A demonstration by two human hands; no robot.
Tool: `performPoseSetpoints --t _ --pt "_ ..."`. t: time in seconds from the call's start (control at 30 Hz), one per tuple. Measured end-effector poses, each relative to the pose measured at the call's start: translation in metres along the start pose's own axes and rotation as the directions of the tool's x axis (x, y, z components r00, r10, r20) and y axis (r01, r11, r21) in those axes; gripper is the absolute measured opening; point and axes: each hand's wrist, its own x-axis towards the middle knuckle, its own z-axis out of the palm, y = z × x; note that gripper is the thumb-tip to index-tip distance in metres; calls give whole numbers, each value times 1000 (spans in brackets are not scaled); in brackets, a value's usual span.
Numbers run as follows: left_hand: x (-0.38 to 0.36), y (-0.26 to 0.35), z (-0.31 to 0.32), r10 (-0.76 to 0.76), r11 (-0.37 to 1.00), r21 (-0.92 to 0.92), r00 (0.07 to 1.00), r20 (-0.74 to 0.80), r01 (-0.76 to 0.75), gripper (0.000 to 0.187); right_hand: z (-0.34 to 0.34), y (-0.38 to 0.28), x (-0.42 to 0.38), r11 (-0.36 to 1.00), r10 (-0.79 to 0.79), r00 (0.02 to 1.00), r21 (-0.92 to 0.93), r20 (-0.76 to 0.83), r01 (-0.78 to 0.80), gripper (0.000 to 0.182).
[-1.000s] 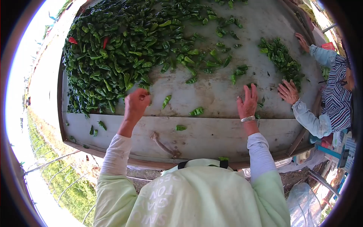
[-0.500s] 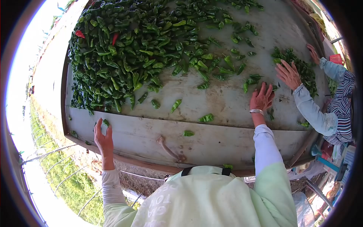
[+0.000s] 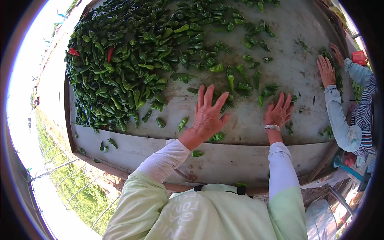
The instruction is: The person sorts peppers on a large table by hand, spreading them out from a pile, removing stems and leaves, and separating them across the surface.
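The left hand (image 3: 207, 114) is palm down over the middle of the desk (image 3: 248, 160), its grip wide, fingers spread among loose green peppers (image 3: 120, 72); one pepper (image 3: 218, 136) lies just beside its wrist; the right hand (image 3: 279, 115), a bracelet (image 3: 273, 127) on its wrist, is also palm down, its grip fairly wide, fingers apart and slightly bent, with peppers close by its fingertips; whether either hand presses on a pepper, I cannot tell. The green peppers form a dense heap at the left of the desk, two red peppers (image 3: 110, 53) among them, and thin out towards the right; at the right edge, a co-worker's hands (image 3: 326, 72) are by a narrow, partly hidden band of peppers, near a red box (image 3: 359, 58).
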Motion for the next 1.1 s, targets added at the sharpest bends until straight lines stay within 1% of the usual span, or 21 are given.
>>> performPoseSetpoints --t 0.1,0.13,0.2,0.27,0.33,0.37,0.4,0.43,0.47,0.5,0.53,0.67,0.73,0.77,0.8,0.83,0.87,0.93,0.97,1.03,1.1 --pt "0 11 -10 161 983 -84 987 -27 -162 54 2 0 0 1000 2 1000 -30 2 -2 58" --pt "11 3 -10 158 983 -85 987 -25 -160 54 1 -1 0 999 2 1000 -32 5 -2 58" --pt "61 -26 -14 187 976 -50 929 -321 -213 42 0 0 0 1000 -18 1000 -6 -3 18 58" --pt "106 -53 -19 239 970 69 873 -425 -233 35 5 3 1 998 10 1000 -68 21 -9 57" --pt "129 -75 -16 188 978 153 926 -327 -145 34 27 14 1 990 51 998 -134 45 -45 57" --pt "130 -73 -17 191 978 141 929 -316 -153 34 52 30 1 925 182 979 321 89 -201 56" --pt "134 -67 -22 133 984 150 962 -237 -99 34 76 42 1 640 277 945 699 176 -318 57" --pt "135 -65 -22 72 985 166 985 -157 -45 34 80 38 1 560 232 973 815 19 -149 59" --pt "130 -63 -21 71 986 160 987 -145 -47 34 77 45 -3 566 239 971 809 24 -159 59" --pt "126 -63 -20 47 984 178 992 -116 -26 35 50 32 0 868 131 990 478 46 -137 59" --pt "123 -63 -20 25 980 198 996 -90 -6 36 30 21 1 997 41 993 60 113 -48 59" --pt "105 -61 -21 4 989 150 998 -62 6 37 15 10 -1 997 36 998 -65 57 -32 57" --pt "90 -49 -31 -215 946 -232 974 78 227 33 11 6 0 999 -46 995 -5 -87 46 56" --pt "79 -43 -33 -215 947 -228 973 84 228 33 8 4 -1 999 -45 994 -6 -96 45 57" --pt "67 -37 -36 -231 652 -683 944 234 329 34 8 4 -2 999 -41 995 2 -91 42 57" --pt "56 -32 -40 -169 154 -909 917 361 386 34 9 5 -1 999 -35 995 1 -89 36 57" --pt "48 -27 -41 -180 164 -909 917 355 384 34 10 5 -1 999 -33 996 1 -88 33 57" --pt "34 -12 -38 10 -277 -878 915 402 389 41 10 4 -1 999 -33 995 5 -91 34 56" --pt "28 -9 -39 2 -274 -882 918 397 382 41 10 4 -1 1000 -29 995 -7 -98 28 55" --pt "17 -3 -39 66 -429 -806 905 421 407 47 9 2 -1 1000 -30 995 3 -97 30 54" --pt "-4 -12 -51 56 -456 -803 913 404 383 48 6 2 -2 999 -32 995 7 -95 33 53"
